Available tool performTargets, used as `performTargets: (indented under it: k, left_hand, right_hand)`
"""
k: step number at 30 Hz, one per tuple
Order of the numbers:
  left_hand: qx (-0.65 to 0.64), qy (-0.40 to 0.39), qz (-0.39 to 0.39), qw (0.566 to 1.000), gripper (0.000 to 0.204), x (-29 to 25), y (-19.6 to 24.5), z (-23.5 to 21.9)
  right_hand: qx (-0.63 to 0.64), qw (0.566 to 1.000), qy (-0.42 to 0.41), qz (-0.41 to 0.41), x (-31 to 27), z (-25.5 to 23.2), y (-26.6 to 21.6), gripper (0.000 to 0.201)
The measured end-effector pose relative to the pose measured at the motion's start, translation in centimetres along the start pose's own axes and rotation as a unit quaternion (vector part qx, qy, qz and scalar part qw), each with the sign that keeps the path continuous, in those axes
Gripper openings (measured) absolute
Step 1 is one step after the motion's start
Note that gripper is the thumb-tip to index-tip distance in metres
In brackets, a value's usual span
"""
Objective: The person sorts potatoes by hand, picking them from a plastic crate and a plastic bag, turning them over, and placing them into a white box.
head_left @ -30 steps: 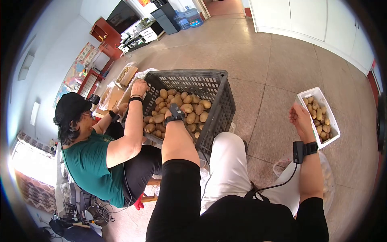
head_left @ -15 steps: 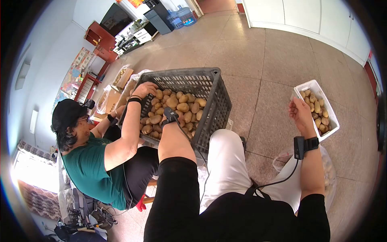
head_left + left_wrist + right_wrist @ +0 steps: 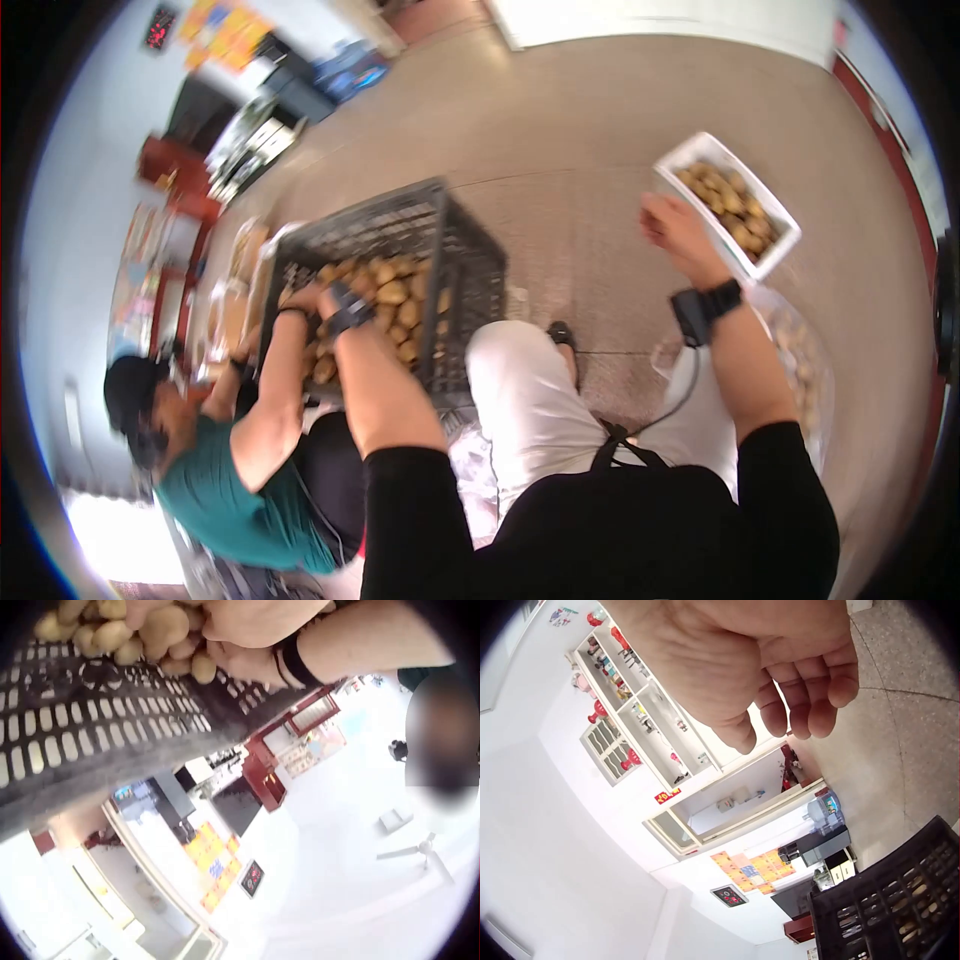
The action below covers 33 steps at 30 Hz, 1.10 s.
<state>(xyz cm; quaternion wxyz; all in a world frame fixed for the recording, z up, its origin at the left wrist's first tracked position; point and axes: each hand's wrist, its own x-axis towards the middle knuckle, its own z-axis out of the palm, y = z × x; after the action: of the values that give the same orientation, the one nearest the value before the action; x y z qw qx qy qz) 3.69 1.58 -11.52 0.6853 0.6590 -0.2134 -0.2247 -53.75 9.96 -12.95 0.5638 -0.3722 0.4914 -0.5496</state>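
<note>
My left hand (image 3: 318, 297) reaches into a black plastic crate (image 3: 470, 270) of potatoes (image 3: 392, 291). In the left wrist view that hand (image 3: 259, 619) is at the top edge, right beside a potato (image 3: 163, 631); its fingers are partly hidden, and I cannot tell whether they grip it. Another person's hand, with a black wristband (image 3: 296, 660), is close against mine among the potatoes. My right hand (image 3: 680, 232) hovers at the near left side of a white box (image 3: 722, 150) of potatoes. Its fingers (image 3: 799, 716) curl loosely and hold nothing.
A person in a green shirt (image 3: 225, 490) sits at the left by the crate. Cardboard boxes (image 3: 235, 310) stand behind it. A clear bag (image 3: 800, 350) with contents lies beside my right leg. Tiled floor (image 3: 570, 230) stretches between crate and white box.
The head view has swung, shifting crate and white box leftward in it. My left hand has moved deeper toward the crate's left side, meeting the other person's hand. The right hand stays near the white box.
</note>
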Motion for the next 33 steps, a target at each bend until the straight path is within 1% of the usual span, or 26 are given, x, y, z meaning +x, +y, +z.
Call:
performTargets:
  k: [2,3,4,5,6,7,8,9,11,12,14,15,16,17,19,20,22,24,26,27,28,30,31,32,33]
  left_hand:
    - [0.039,-0.058,0.050,0.996,0.035,1.1,2.1,0.4]
    - [0.044,-0.090,0.074,0.992,0.035,1.4,3.8,0.7]
    - [0.041,-0.120,0.094,0.988,0.036,1.2,5.6,1.4]
    - [0.032,-0.147,0.110,0.982,0.036,0.4,7.2,2.7]
    - [0.016,-0.173,0.123,0.977,0.037,-0.7,9.0,4.1]
    - [0.000,-0.200,0.136,0.970,0.037,-2.6,10.9,5.7]
    - [-0.023,-0.230,0.152,0.961,0.038,-5.1,12.7,7.1]
    - [-0.047,-0.264,0.166,0.949,0.038,-8.1,14.3,8.3]
    - [-0.096,-0.343,0.193,0.914,0.039,-14.3,16.4,10.3]
    - [-0.128,-0.384,0.214,0.889,0.044,-18.6,16.8,10.9]
    - [-0.121,-0.413,0.238,0.871,0.044,-23.3,15.8,12.1]
    - [-0.065,-0.406,0.219,0.885,0.044,-27.7,15.3,12.6]
    - [-0.010,-0.397,0.201,0.896,0.043,-30.9,15.0,13.1]
    - [-0.004,-0.459,0.169,0.872,0.042,-29.0,12.8,13.8]
    - [0.002,-0.497,0.076,0.865,0.043,-28.5,8.8,15.0]
    - [0.004,-0.498,0.074,0.864,0.043,-28.7,7.1,15.3]
    - [0.078,-0.546,0.022,0.834,0.045,-29.2,4.0,15.8]
    - [0.101,-0.545,0.007,0.832,0.046,-28.7,1.8,16.1]
    - [0.122,-0.544,-0.010,0.830,0.047,-27.8,-0.7,16.4]
    - [0.157,-0.535,-0.032,0.830,0.049,-27.0,-2.1,16.4]
    - [0.191,-0.524,-0.054,0.828,0.050,-26.3,-3.1,16.2]
    - [0.193,-0.522,-0.070,0.828,0.053,-24.7,-4.0,16.2]
    - [0.154,-0.524,-0.131,0.827,0.053,-23.9,-4.1,16.3]
    - [0.113,-0.523,-0.190,0.823,0.052,-23.1,-4.2,16.2]
    - [0.114,-0.519,-0.188,0.826,0.052,-22.8,-4.1,16.0]
  right_hand:
    - [-0.031,0.999,0.013,-0.023,0.3,-0.3,0.7,0.031]
    - [-0.065,0.997,0.011,-0.047,-0.2,-0.3,0.4,0.033]
    - [-0.070,0.997,0.001,-0.036,-0.4,-0.5,-0.1,0.035]
    - [-0.042,0.997,0.004,-0.065,-0.4,-0.4,0.3,0.034]
    - [0.000,0.998,0.001,-0.061,-0.1,-0.3,0.6,0.036]
    - [-0.033,0.998,0.022,-0.046,-0.2,-0.3,0.5,0.039]
    - [0.003,0.998,0.025,-0.060,-0.5,-0.4,0.4,0.040]
    - [-0.010,0.997,0.032,-0.069,0.1,-0.4,0.6,0.039]
    - [0.017,0.995,0.061,-0.073,1.1,-0.2,0.9,0.035]
    - [0.026,0.994,0.068,-0.077,1.3,0.0,1.0,0.033]
    - [0.043,0.993,0.082,-0.072,0.6,0.0,0.6,0.033]
    - [0.059,0.993,0.080,-0.069,0.4,0.1,0.4,0.032]
    - [0.063,0.992,0.086,-0.066,0.4,0.1,0.3,0.032]
    - [0.063,0.993,0.078,-0.069,0.4,0.1,0.3,0.031]
    - [0.063,0.993,0.070,-0.068,0.0,-0.1,0.0,0.029]
    - [0.077,0.992,0.073,-0.072,-0.3,-0.1,-0.2,0.028]
    - [0.091,0.990,0.077,-0.076,-0.5,-0.3,-0.5,0.027]
    - [0.114,0.985,0.082,-0.099,-0.5,-0.4,-0.6,0.025]
    - [0.133,0.982,0.095,-0.099,-0.4,-0.5,-1.0,0.024]
    - [0.152,0.977,0.106,-0.101,-0.4,-0.5,-1.1,0.024]
    - [0.153,0.977,0.107,-0.100,-0.2,-0.5,-1.2,0.024]
    - [0.186,0.967,0.125,-0.117,0.0,-0.1,-1.4,0.023]
    - [0.189,0.968,0.121,-0.116,0.0,0.0,-1.6,0.023]
    - [0.212,0.958,0.135,-0.138,0.1,0.0,-1.8,0.023]
    - [0.235,0.947,0.151,-0.161,0.0,-0.2,-2.3,0.022]
